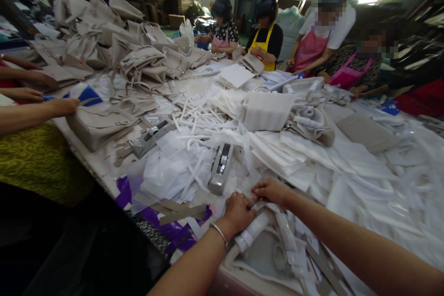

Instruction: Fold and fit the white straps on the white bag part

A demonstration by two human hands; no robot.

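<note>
The left hand (pixel 239 212) is curled narrow around the wrapped handle (pixel 251 233) of a pale bag (pixel 270 259) at the near table edge, and the right hand (pixel 272 190), just beside it, has its fingers bent down on the white wrapping at the top of the same handle; whether it pinches anything I cannot tell. Taking the near tape dispenser (pixel 220 168) as landmark: both hands are just in front of it, nearly touching its base; a second dispenser (pixel 150 138) lies to its left and a little farther; so there are two dispensers. Beyond the landmark is a heap of thin white foam strips (pixel 197 120), too many to count, and a white foam block (pixel 267 111) to the far right of it; loose white sheets (pixel 294 152) cover the table right of it, leaving little bare room. Left of the landmark a co-worker's hand (pixel 62 106) rests on a grey bag (pixel 99 127); far behind it a pile of grey bags (pixel 138 55) stands; four people sit at the far edge. Purple film (pixel 166 226) hangs at the near edge, left of the hands.
</note>
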